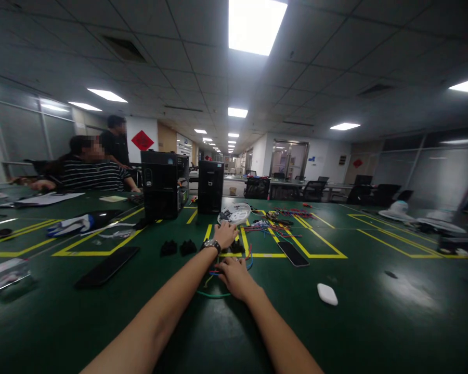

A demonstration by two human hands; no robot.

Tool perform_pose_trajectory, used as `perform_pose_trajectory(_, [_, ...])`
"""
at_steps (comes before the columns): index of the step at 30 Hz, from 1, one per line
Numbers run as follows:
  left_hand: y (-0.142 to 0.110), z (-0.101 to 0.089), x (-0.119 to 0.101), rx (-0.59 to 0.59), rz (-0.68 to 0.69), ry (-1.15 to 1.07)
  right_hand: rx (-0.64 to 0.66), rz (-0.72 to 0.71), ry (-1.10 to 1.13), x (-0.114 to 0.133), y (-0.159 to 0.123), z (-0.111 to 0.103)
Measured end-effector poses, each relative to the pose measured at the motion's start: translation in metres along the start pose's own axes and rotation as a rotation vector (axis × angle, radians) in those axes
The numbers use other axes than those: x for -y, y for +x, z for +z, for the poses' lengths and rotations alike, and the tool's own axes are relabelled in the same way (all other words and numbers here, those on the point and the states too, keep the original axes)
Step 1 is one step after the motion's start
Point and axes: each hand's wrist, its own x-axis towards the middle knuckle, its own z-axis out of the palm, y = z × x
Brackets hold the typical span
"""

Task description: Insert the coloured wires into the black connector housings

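Observation:
My left hand (226,235), with a watch on its wrist, reaches forward to the near edge of a white round basket (239,212). Its fingers are stretched out, and I see nothing held in them. Something greyish lies inside the basket, too small to name. Closer to me, my right hand (234,276) is closed, its fingers bent over thin coloured wires (214,272); the fingertips are partly hidden. A green wire (214,296) curves out below it. Black plastic parts (187,247) stand left of my left wrist, and another black part (237,246) sits between the hands.
Two black computer cases (161,184) stand behind on the left. Loose wires (292,214) spread beyond the basket. A phone (293,254) and a white earbud case (327,294) lie on the right, a dark flat slab (108,266) on the left. A seated person (89,171) is across the table.

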Motion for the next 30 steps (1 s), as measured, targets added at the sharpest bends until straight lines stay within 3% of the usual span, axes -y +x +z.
perform_pose_trajectory(4, [-0.025, -0.037, 0.064, -0.018, -0.109, 0.034, 0.026, 0.02, 0.001, 0.0, 0.001, -0.004])
perform_pose_trajectory(8, [-0.062, -0.072, 0.135, 0.054, -0.241, 0.051, -0.007, 0.017, 0.029, 0.0, 0.004, -0.002])
perform_pose_trajectory(12, [-0.091, -0.083, 0.174, 0.169, -0.235, -0.006, -0.014, 0.029, 0.04, 0.0, 0.007, 0.0])
perform_pose_trajectory(16, [-0.098, -0.071, 0.174, 0.195, -0.171, -0.115, -0.015, 0.032, 0.042, -0.003, 0.006, -0.001])
perform_pose_trajectory(23, [-0.087, -0.041, 0.142, 0.147, -0.114, -0.293, 0.014, 0.07, 0.034, -0.014, 0.003, -0.006])
perform_pose_trajectory(30, [-0.084, -0.043, 0.133, 0.178, -0.073, -0.344, 0.019, 0.091, 0.019, -0.021, 0.003, -0.01])
